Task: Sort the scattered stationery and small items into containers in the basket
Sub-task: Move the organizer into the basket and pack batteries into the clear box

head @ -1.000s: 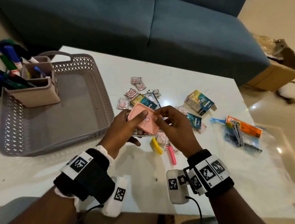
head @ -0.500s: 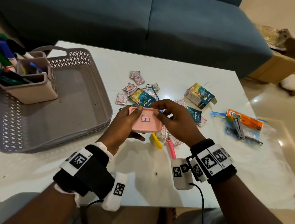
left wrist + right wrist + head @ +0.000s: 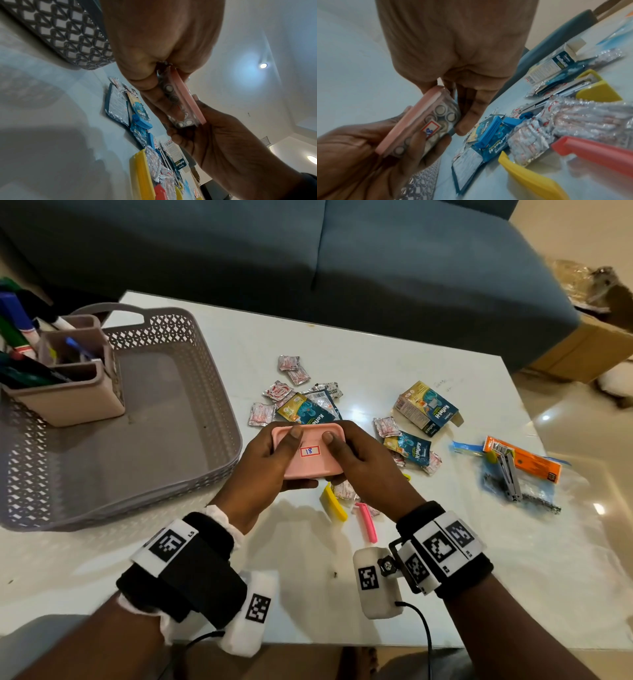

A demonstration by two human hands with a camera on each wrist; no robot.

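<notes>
The white table (image 3: 394, 559) carries the grey basket (image 3: 191, 392) at its left side, a beige organiser (image 3: 72, 402) standing in the basket's far left corner; scattered sachets (image 3: 262, 414), well apart from the organiser, lie right of the basket. Above the table, left hand (image 3: 263, 463) and right hand (image 3: 368, 470) pinch the pink-lidded box (image 3: 313, 455) from either side, thumbs on the lid; the head view shows only that lid and its label "18". The wrist views alone reveal a clear body holding what appear to be small round discs, blurred.

blue sofa (image 3: 376, 268) behind white table (image 3: 376, 594) | glossy tile floor (image 3: 582, 412) rt | ceiling spotlight (image 3: 263, 65) on
</notes>
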